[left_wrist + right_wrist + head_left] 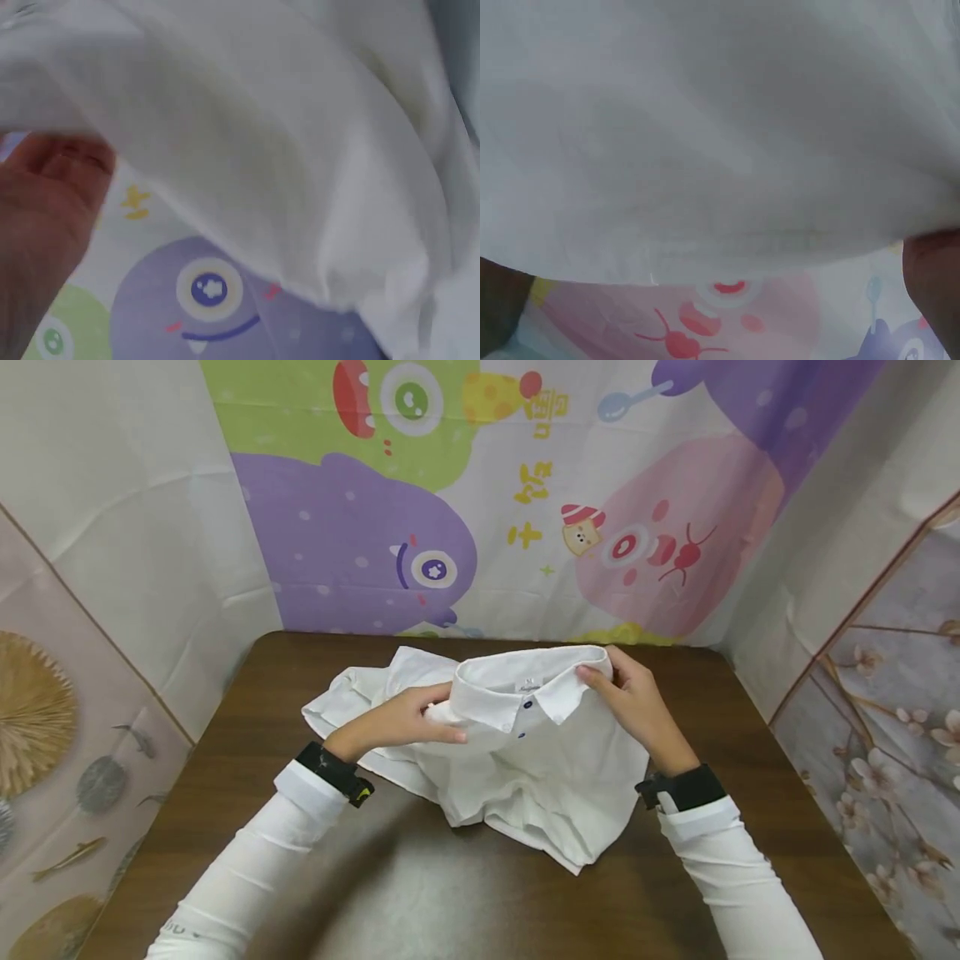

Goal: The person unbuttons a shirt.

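Observation:
A white short-sleeved shirt [555, 760] with a buttoned collar lies bunched, its collar raised and facing the camera. At the collar's left side, my left hand [401, 718] has shirt fabric between its thumb and fingers. My right hand [633, 702] pinches the collar's right end, thumb in front and fingers behind. Two dark buttons and a neck label show at the collar. In the left wrist view, white cloth [247, 150] partly hides the left hand [52, 217]. Cloth [705, 165] fills most of the right wrist view, with part of a hand [936, 289] at the right edge.
The shirt is over a dark brown wooden table [420, 893]. Behind the table hangs a cloth backdrop [525, 568] with cartoon monsters. Patterned side curtains [885, 710] stand at left and right.

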`<act>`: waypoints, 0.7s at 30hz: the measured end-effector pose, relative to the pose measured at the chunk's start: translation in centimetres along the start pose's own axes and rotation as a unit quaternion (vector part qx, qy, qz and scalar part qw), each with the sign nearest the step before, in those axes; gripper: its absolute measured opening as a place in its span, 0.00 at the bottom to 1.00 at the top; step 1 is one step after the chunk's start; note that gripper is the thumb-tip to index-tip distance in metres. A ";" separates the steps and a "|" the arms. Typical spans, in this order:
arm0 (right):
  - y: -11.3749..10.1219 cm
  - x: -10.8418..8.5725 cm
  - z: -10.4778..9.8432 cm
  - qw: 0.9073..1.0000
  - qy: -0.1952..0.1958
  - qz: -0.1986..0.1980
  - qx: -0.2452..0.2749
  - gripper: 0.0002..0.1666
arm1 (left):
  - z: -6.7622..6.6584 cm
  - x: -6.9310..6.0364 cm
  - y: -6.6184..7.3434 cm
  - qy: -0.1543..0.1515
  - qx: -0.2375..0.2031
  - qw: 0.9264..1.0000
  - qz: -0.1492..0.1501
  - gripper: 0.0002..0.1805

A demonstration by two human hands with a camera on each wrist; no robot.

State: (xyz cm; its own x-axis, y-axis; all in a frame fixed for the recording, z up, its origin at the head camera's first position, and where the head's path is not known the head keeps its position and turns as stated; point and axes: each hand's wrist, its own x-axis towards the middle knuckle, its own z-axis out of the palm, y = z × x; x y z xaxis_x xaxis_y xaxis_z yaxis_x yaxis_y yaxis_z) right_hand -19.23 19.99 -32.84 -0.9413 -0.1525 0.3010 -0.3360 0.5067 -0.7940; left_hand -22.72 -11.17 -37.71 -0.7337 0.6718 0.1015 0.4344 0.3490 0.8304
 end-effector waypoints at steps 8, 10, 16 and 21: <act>1.5 0.5 -0.8 0.998 0.026 -0.019 -0.059 0.14 | -0.6 -0.1 -1.7 -0.013 0.283 0.959 0.009 0.20; 1.7 0.5 -1.0 0.996 0.032 -0.025 -0.075 0.14 | -1.0 -0.4 -1.9 0.006 0.271 0.962 0.023 0.20; 2.2 0.4 -1.5 0.994 0.039 -0.017 -0.099 0.17 | -1.8 -1.5 -1.3 0.074 0.050 0.996 0.010 0.06; 2.2 0.5 -1.7 0.992 0.059 -0.006 -0.109 0.19 | -2.4 -1.5 -0.2 0.086 -0.054 0.994 0.027 0.02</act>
State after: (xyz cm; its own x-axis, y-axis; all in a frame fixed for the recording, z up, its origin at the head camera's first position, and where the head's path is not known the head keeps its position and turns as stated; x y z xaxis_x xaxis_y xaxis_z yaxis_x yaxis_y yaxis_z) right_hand -20.41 22.46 -33.52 -0.9228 -0.0668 0.3795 -0.3206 0.6795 -0.6599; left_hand -22.95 -13.83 -36.69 -0.7932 0.5629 0.2321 0.4240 0.2371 0.8741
